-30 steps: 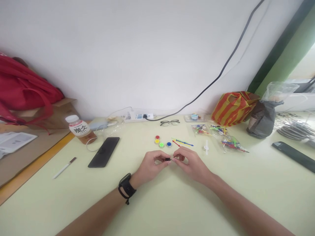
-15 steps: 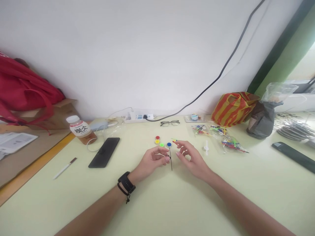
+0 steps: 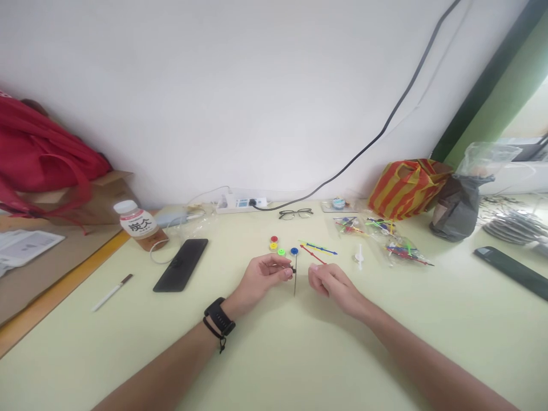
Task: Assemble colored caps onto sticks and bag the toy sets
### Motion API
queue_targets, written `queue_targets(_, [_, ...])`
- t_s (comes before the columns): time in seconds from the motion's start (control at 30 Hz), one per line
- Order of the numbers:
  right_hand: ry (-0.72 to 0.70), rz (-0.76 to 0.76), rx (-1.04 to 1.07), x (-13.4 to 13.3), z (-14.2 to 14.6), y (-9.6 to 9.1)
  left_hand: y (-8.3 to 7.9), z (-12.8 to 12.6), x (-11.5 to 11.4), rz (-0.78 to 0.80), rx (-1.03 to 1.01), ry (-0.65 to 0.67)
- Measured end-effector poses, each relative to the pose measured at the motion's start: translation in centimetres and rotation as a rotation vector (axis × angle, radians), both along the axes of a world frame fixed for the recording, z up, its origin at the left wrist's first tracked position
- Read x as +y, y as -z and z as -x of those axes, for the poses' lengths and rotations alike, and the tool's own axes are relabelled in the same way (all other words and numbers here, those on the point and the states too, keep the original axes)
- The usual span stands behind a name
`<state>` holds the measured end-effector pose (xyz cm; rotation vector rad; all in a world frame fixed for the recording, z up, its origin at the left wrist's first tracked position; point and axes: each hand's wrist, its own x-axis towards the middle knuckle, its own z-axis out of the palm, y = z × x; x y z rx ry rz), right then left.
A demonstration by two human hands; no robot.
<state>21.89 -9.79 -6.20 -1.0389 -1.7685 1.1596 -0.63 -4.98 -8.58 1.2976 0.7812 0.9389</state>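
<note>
Between thumb and fingers, my left hand pinches a thin black pointer by its wider middle part. The pointer's thin ends stick out away from me and towards me. My right hand is a short way to the right, its fingers curled in against the thumb; what they hold, if anything, is hidden. Just beyond it lie a red arrow-tipped pointer, a blue pointer and a yellow-green one. Small round caps in red, yellow, green and blue sit beyond my left hand.
On the left are a phone, a pen and a drink bottle. Glasses and a power strip lie by the wall. Bagged pointers and a white pointer are on the right.
My right hand has drawn back towards me from the coloured pointers, and its fingers have curled shut. The red and blue pointers show more fully. My left hand still pinches the black pointer.
</note>
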Motion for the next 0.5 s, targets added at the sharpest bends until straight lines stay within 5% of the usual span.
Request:
queue_targets(0.17, [0.089,-0.065,-0.003,0.3,0.0,-0.1,-0.2,0.0,-0.1,-0.010,0.005,0.020])
queue_targets(0.5, [0.019,-0.086,-0.056,0.1,0.7,0.9,-0.8,0.0,-0.5,-0.020,0.020,0.110])
